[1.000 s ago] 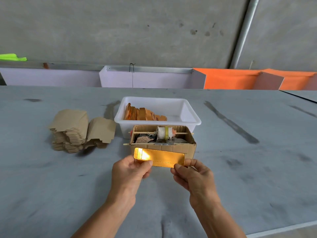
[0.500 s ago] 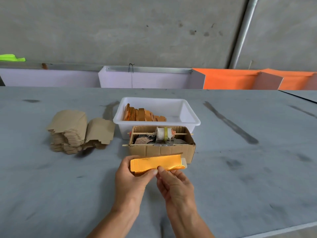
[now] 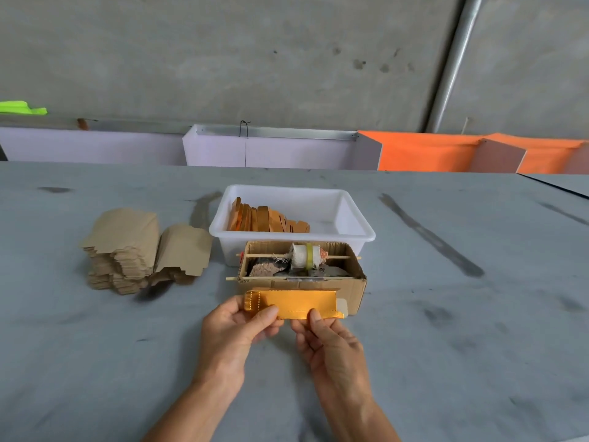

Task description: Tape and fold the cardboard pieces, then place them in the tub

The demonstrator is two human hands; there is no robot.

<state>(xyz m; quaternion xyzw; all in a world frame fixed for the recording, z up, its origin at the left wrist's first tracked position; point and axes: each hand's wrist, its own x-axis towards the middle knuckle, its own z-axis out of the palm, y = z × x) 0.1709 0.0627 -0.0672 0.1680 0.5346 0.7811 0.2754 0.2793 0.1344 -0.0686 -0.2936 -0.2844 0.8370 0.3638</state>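
Head view: both hands pinch a gold card [image 3: 296, 303] just before the box [image 3: 352, 290], left hand [image 3: 234, 327] at its left end, right hand [image 3: 328, 341] on its lower edge; tub [image 3: 353, 218] behind.

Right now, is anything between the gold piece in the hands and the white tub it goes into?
Yes. The open cardboard box holding the tape roll on a skewer sits directly between the gold piece and the white tub. Both hands would likely need to lift the piece over it.
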